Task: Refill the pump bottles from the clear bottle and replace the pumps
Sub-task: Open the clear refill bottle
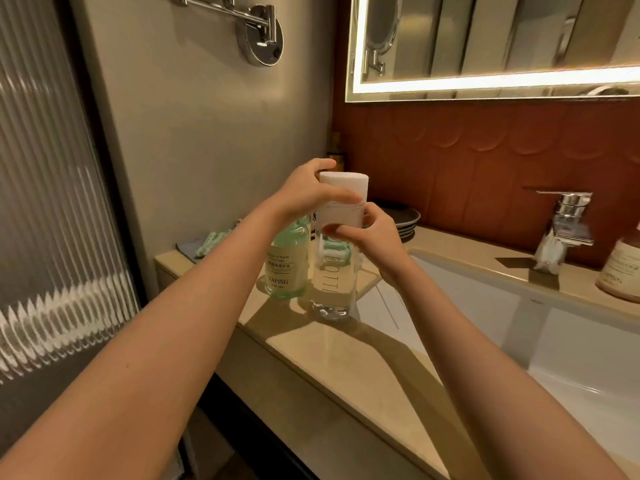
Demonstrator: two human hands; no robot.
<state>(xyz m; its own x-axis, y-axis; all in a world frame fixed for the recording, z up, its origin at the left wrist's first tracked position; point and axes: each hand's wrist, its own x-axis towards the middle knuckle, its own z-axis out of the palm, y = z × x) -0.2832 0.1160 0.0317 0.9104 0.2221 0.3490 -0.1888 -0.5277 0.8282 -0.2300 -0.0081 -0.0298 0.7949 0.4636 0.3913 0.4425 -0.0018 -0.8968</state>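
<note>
Left hand (304, 194) hides the top of the green bottle (287, 263)

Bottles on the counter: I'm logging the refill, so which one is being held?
The tall clear bottle: left hand grips its white cap, right hand its body. The green bottle beside it and the beige bottle by the tap stand unheld.

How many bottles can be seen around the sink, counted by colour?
Clear bottle, white cap: 1
Green bottle: 1
Beige bottle, at the right edge: 1
Total: 3
A dim object in the corner behind the left hand is too unclear to count.
</note>
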